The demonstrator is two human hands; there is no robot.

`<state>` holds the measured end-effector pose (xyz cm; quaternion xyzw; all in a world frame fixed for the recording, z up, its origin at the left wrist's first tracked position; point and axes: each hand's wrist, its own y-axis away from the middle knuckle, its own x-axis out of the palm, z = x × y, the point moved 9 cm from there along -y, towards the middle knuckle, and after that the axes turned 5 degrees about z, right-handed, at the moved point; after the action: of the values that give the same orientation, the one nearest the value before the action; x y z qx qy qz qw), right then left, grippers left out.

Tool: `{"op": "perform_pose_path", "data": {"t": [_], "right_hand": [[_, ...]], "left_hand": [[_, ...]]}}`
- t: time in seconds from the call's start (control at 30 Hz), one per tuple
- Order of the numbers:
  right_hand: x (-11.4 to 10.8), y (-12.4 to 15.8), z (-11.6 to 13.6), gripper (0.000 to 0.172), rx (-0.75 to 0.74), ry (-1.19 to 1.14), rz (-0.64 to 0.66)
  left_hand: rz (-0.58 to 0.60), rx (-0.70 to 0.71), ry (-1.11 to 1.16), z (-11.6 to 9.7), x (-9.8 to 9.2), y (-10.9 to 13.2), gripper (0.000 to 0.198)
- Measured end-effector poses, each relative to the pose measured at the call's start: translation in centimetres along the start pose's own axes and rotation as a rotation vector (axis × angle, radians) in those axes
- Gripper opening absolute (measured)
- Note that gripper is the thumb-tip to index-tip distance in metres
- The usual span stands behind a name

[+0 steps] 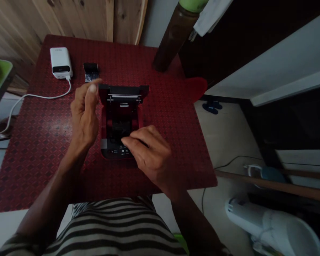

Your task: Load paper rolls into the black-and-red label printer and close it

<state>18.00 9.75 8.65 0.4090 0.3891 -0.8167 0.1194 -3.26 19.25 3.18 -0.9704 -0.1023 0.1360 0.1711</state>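
A small black and red printer (114, 151) sits on the table with its lid (124, 90) raised. Its buttons face me. Inside the compartment lies a dark roll (121, 128), partly in shadow. My left hand (84, 110) is closed at the lid's left corner, thumb and fingers pinching it. Over the front of the compartment is my right hand (149, 147), with thumb and forefinger pressed together beside the roll. Whatever may be between those fingertips is too dark to make out. Behind the lid, a small curled black strip (91, 72) rests on the table.
The table (173, 156) has a red patterned top. A white power bank (61, 63) with a plugged-in white cable (46, 96) lies at the back left. A tall dark bottle (173, 33) with a green cap stands at the back right. Slippers (212, 106) lie on the floor.
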Motion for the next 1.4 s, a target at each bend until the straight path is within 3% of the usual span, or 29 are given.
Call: {"op": "perform_pose_path", "data": {"t": [0.13, 0.3, 0.47, 0.63, 0.97, 1.13, 1.23, 1.4], "right_hand": [[0.7, 1.7, 1.2, 0.028, -0.067, 0.106, -0.011], [0.9, 2.3, 1.7, 0.028, -0.098, 0.169, -0.004], [0.3, 2.5, 1.3, 0.023, -0.013, 0.213, -0.055], [0.5, 2.5, 0.5, 0.020, 0.021, 0.159, -0.025], [0.3, 1.7, 0.3, 0.037, 0.102, 0.027, 0.112], [0.8, 2.6, -0.2, 0.041, 0.142, -0.049, 0.116], [0.5, 3.2, -0.5, 0.048, 0.159, -0.135, 0.076], [-0.8, 5.3, -1.9, 0.062, 0.291, -0.216, -0.107]], "left_hand": [[-0.036, -0.075, 0.041, 0.0, 0.4, -1.2, 0.055], [-0.001, -0.200, 0.177, 0.5, 0.0, 1.0, 0.036], [0.082, -0.414, 0.317, 2.7, 0.0, 6.1, 0.074], [0.125, -0.567, 0.422, 2.6, 1.2, 9.1, 0.078], [0.111, -0.565, 0.437, 2.3, 1.2, 9.2, 0.065], [0.103, -0.569, 0.378, 2.8, 1.1, 9.5, 0.071], [0.092, -0.568, 0.343, 2.9, 0.8, 10.3, 0.073], [0.077, -0.576, 0.332, 2.8, -0.2, 12.3, 0.070]]}}
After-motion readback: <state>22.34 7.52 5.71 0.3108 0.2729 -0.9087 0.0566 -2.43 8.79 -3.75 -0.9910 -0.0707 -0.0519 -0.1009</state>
